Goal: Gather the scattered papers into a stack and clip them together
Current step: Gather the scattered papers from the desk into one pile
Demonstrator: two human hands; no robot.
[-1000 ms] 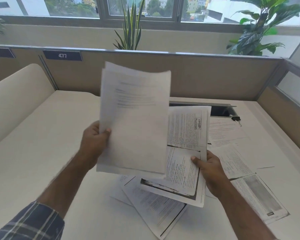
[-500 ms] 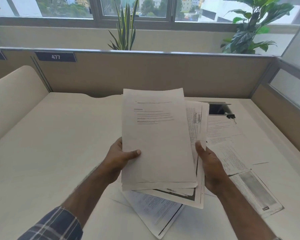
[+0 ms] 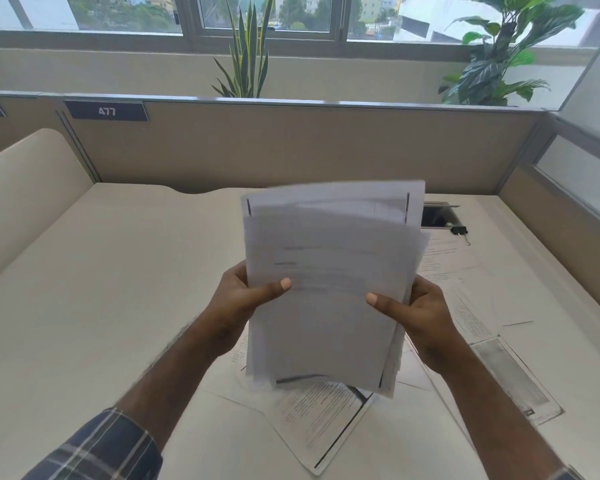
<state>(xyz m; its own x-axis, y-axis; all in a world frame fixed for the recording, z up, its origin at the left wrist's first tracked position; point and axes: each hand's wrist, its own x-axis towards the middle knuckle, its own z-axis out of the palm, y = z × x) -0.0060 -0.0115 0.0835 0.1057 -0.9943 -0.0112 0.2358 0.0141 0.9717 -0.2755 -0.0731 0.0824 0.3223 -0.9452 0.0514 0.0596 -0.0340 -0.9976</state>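
Observation:
I hold a stack of white printed papers point(image 3: 326, 289) upright above the desk, its edges uneven and blurred. My left hand point(image 3: 243, 299) grips the stack's left edge, thumb on the front sheet. My right hand point(image 3: 420, 313) grips the right edge the same way. More loose printed sheets lie on the desk: one below the stack point(image 3: 323, 420) and several to the right point(image 3: 471, 313). A black binder clip point(image 3: 459, 231) lies at the far right of the desk, beyond the papers.
The cream desk point(image 3: 101, 306) is walled by tan partitions at the back and right. A dark rectangular cable opening point(image 3: 437, 216) sits next to the clip. Plants stand behind the partition under the window.
My left hand brought its sheets down and right onto those in my right hand. Both hands now hold one merged stack, lifted off the desk.

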